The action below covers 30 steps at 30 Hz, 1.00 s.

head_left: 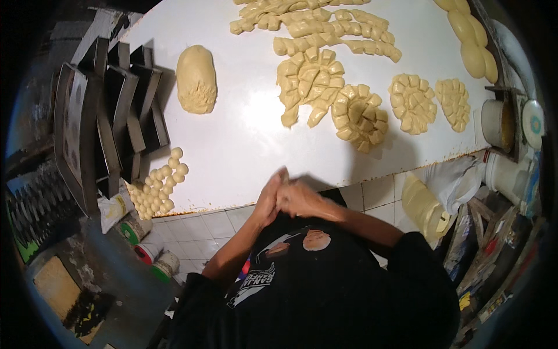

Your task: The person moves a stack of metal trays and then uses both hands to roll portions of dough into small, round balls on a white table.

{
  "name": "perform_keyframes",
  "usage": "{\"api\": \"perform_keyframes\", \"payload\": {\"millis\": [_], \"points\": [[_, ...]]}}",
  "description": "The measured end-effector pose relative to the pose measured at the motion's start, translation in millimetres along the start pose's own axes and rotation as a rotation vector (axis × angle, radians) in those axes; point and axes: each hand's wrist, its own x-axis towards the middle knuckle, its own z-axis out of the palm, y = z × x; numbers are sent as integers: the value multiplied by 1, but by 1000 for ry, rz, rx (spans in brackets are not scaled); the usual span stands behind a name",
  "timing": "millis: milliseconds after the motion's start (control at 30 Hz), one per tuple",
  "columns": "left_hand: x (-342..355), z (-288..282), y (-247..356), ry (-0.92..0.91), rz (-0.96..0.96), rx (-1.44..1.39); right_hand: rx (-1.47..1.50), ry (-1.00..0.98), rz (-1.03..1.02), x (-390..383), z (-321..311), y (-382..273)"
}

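My left hand (269, 200) and my right hand (300, 199) are pressed together at the table's front edge, the right laid over the left. Both look somewhat blurred, and whatever may be between the palms is hidden. Small round dough balls (160, 185) are clustered at the front left corner of the table. Beyond the hands lie flat round pieces of dough cut into chunks: a large one (311, 81), one nearer (360, 118), and two smaller ones (412, 103) (453, 104). To the left lies a thick dough log (196, 79).
Dark metal trays (119, 110) stand stacked on the left of the white table (244, 151). Cut dough strips (337, 43) lie at the back, with long smooth loaves of dough (474, 43) at the far right. A pot (494, 122) sits beyond the right edge; tubs (165, 266) stand on the floor.
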Motion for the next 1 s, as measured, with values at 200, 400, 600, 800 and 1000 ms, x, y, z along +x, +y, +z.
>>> {"api": "perform_keyframes", "payload": {"millis": [200, 400, 600, 800, 1000], "points": [[-35, -134, -41, 121, 158, 330, -59, 543, -485, 8, 48, 33], [-35, -198, 33, 444, 933, 1145, -546, 1325, -214, 83, -70, 11], [-33, -275, 25, 99, 1102, 1547, -251, 998, 83, 100, 13, -9], [31, -228, 109, 31, 1128, 1767, -933, 878, -69, 90, 43, 28], [28, -195, 19, 49, 1261, 1456, -696, 971, -207, 145, 107, 19]]}}
